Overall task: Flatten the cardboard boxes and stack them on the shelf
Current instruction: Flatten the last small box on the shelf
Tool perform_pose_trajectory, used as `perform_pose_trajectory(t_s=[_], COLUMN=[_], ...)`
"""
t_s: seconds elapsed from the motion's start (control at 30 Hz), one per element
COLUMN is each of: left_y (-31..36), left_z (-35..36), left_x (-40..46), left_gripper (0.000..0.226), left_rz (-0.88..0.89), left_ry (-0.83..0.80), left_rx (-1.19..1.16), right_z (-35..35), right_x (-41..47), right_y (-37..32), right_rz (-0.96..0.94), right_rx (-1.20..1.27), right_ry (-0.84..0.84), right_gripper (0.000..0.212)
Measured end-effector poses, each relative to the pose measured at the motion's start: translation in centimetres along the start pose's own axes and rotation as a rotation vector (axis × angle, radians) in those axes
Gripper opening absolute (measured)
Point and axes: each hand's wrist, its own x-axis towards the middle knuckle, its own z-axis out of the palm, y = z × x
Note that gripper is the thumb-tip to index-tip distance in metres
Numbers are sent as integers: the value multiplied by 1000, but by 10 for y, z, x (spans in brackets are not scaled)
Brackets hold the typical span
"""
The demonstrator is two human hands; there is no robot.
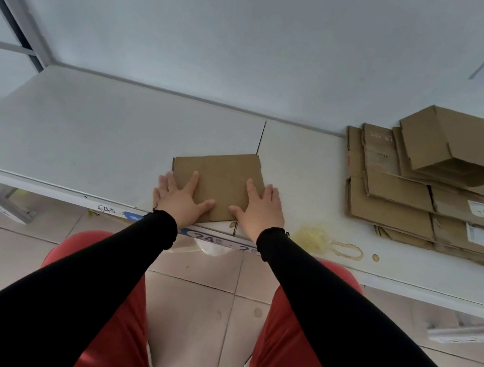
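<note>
The white shelf (87, 136) spans the view, its front edge running just above the person's knees; at its right end lies a stack of flattened boxes (416, 214), topped by one box not yet collapsed (454, 146) that sits tilted; near the middle front, well apart from that stack, a small flattened box (218, 179) lies flat on the surface, its near corner at or just over the shelf's front edge; the left hand (180, 198) and the right hand (258, 209) both rest on it palms down, fingers spread and straight, pressing rather than grasping; the step in hand looks like pressing this piece flat, and the next move probably calls for sliding or lifting it rightward onto the stack; the shelf between box and stack shows bare surface, so there is room to slide, though a yellowish stain (330, 245) marks the front edge there.
</note>
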Motion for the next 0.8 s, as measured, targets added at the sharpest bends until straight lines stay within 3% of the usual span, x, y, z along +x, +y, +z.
perform_pose_trajectory(t_s=[0.13, 0.23, 0.33, 0.43, 0.53, 0.6, 0.7, 0.8], left_y=[13, 24, 31, 46, 88, 128, 191, 251], left_z=[1, -4, -11, -18, -30, -42, -58, -69], left_x=[-7, -7, 0, 3, 5, 4, 1, 0], left_gripper=[78, 65, 58, 65, 68, 66, 67, 70], left_rz=[95, -6, -57, 87, 270, 374, 485, 543], left_ry=[134, 278, 188, 129, 233, 309, 291, 112], left_rx=[-314, -729, -1027, -933, -609, -529, -629, -852], right_z=[-5, -13, -21, -41, -75, -103, -152, -204], right_x=[0, -1, -5, -9, -13, -16, -19, -21], right_y=[1, 11, 27, 48, 74, 96, 140, 190], right_rz=[0, -2, -20, -31, -31, -21, -6, 36], right_rx=[119, 221, 300, 274, 206, 174, 174, 250], right_ry=[86, 113, 160, 254, 396, 480, 583, 655], right_gripper=[80, 83, 81, 77, 74, 73, 73, 70])
